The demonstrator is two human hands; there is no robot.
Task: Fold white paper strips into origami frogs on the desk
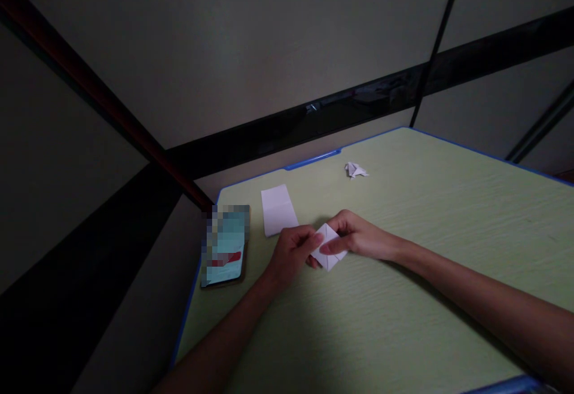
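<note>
Between my two hands is a small white folded paper (329,262), roughly diamond-shaped, with crease lines on its upper face. My left hand (293,249) pinches its left corner, thumb on top. From the right, my right hand (352,235) grips it too, its thumb lying across the face and its other fingers mostly hidden behind. A flat white sheet of paper (278,207) lies just beyond my left hand. Farther back on the table rests a small folded paper figure (355,170).
A phone (225,247) with a lit, partly blurred screen lies at the left edge of the pale green table (448,214). Blue trim (314,159) runs along the table's edge. Behind stands a panelled surface (287,47) with a dark glossy band.
</note>
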